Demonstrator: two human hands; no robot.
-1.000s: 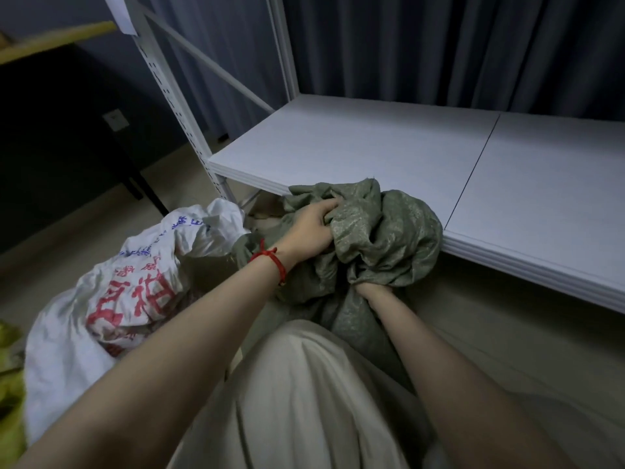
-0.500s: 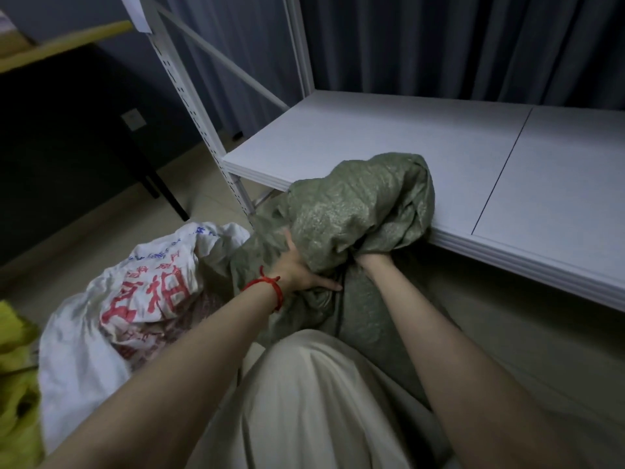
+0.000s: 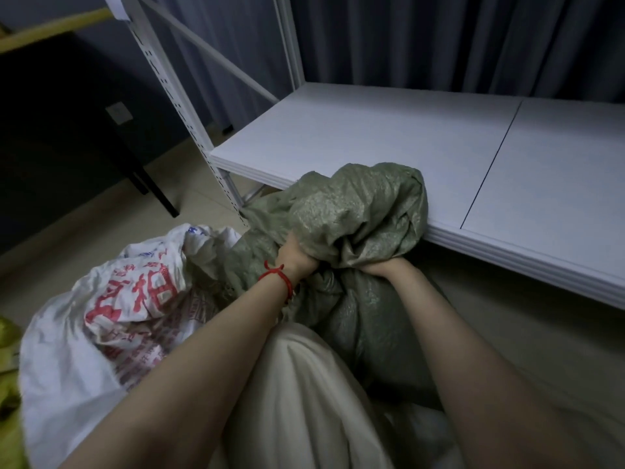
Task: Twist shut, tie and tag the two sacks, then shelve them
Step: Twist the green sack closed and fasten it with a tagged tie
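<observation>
The green woven plastic sack [image 3: 355, 214] stands on the floor between the person's knee and the white shelf board [image 3: 372, 137], its loose top bunched into a crumpled mass that leans against the board's front edge and partly overlaps it. The left hand [image 3: 294, 252], with a red string bracelet [image 3: 280, 277] at its wrist, now has its fingers dug into the folds on the left side of that bunch and grips the fabric; half a second ago the same hand lay flatter and lower against the sack with its thumb spread out. The right hand [image 3: 382, 267] clasps the gathered fabric just under the bunch, as it did before, its fingertips hidden by the overhanging cloth. The bunch sits lower and more spread than in the earlier frame.

The white woven sack with red print [image 3: 118, 299] lies slumped on the floor to the left, its open mouth touching the green sack, in much the same place as before. A yellow-green cloth [image 3: 6, 384] shows at the left edge, and cream trousers [image 3: 297, 384] cover the raised knee between the forearms
</observation>
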